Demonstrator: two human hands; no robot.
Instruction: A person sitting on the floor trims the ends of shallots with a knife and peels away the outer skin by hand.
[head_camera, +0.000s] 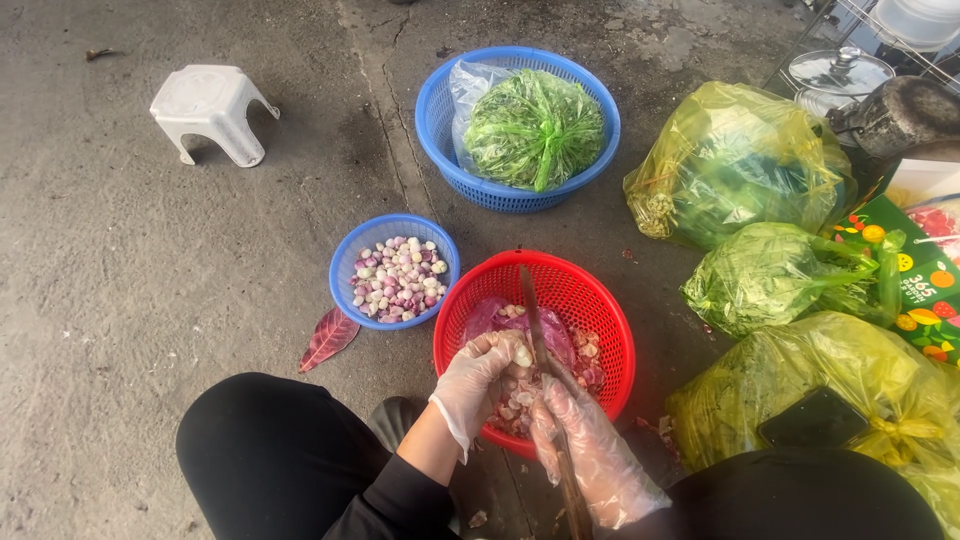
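Shallot bulb (521, 354): small, pale, pinched in the fingertips of the gloved left hand (478, 378), over the red basket (600, 300) at picture centre. Knife (545, 375): long blade pointing to 12 o'clock, handle clasped in the closed gloved right hand (590, 440). Peelings lie in the red basket. Small blue bowl (345, 275) of peeled bulbs: 10 o'clock, just beside. Large blue basket (435, 120) of bagged greens: 12 o'clock. Yellow bags (740, 160) of greens: 3 o'clock. White stool (212, 110): 10 o'clock, well apart
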